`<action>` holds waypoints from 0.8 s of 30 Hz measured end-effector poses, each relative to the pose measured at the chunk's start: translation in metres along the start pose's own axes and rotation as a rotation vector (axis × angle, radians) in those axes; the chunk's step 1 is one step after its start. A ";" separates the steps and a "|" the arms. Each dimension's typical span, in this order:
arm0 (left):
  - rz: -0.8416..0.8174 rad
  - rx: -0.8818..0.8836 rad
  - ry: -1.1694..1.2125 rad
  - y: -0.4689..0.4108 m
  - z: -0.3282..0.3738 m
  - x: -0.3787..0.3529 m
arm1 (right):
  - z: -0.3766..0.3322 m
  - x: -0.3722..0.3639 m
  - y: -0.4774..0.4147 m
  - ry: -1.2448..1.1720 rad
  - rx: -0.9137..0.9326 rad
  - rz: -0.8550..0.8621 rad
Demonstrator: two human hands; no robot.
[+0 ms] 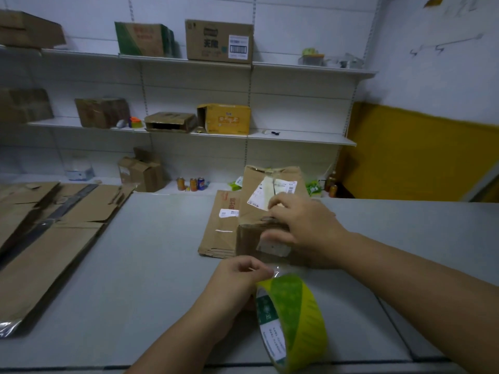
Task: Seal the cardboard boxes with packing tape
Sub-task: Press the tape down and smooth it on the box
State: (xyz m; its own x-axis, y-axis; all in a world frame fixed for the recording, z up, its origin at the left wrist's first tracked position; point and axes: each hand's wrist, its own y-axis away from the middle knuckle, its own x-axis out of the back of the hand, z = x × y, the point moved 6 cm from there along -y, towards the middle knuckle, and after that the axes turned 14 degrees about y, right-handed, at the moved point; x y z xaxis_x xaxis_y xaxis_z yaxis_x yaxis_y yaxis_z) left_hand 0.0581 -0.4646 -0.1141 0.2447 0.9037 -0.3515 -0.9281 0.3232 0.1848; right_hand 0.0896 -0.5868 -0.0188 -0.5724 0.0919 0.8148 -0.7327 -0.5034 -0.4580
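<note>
Flat brown cardboard sheets [54, 238] lie on the left of the smooth grey table [162, 265]. The left hand [237, 279], fingers curled, holds the glossy yellow-green tape roll [294, 319] and pinches its clear end. The right hand [305, 225] grips the small creased cardboard box [248, 241] at the table's middle, thumb on its front. White shelves [297, 139] stand behind.

A small brown cardboard box [248, 241] stands on the grey table [162, 265], its top flap raised upright and bearing white shipping labels, with my right hand [305, 225] gripping it. Nearer me, a yellow-and-green roll of packing tape [294, 319] hangs at my left hand [237, 282], a clear strip reaching toward the box.
</note>
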 end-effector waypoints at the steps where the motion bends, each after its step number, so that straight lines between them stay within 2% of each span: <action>1: 0.004 -0.016 0.011 0.001 0.000 0.000 | 0.010 0.012 0.007 -0.127 -0.099 0.097; 3: 0.011 -0.034 0.031 0.003 0.000 0.000 | 0.031 0.026 0.034 -0.299 -0.226 0.220; 4: 0.013 -0.043 0.036 0.004 0.001 0.000 | 0.039 0.026 0.053 -0.306 -0.241 0.204; 10: 0.074 -0.137 0.072 0.013 0.007 -0.002 | 0.064 -0.023 0.157 -0.184 -0.279 -0.219; 14: 0.105 -0.230 0.092 0.026 0.016 -0.006 | 0.069 -0.027 0.166 -0.192 -0.340 -0.292; 16: 0.114 -0.253 0.123 0.032 0.018 -0.010 | 0.064 -0.021 0.162 -0.228 -0.378 -0.238; 19: 0.096 -0.261 0.179 0.040 0.021 -0.017 | 0.034 0.008 0.132 -0.570 -0.454 -0.037; 20: 0.094 -0.264 0.183 0.042 0.021 -0.019 | 0.019 0.012 0.118 -0.721 -0.464 -0.038; 24: 0.093 -0.305 0.167 0.046 0.025 -0.021 | -0.031 -0.008 0.080 -1.248 -0.454 -0.329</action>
State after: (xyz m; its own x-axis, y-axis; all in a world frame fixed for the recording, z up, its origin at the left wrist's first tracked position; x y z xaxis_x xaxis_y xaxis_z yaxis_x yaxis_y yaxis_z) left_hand 0.0177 -0.4615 -0.0758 0.1298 0.8584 -0.4962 -0.9914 0.1204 -0.0511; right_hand 0.0243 -0.6007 -0.0727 0.1823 -0.7987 0.5734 -0.9629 -0.2631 -0.0604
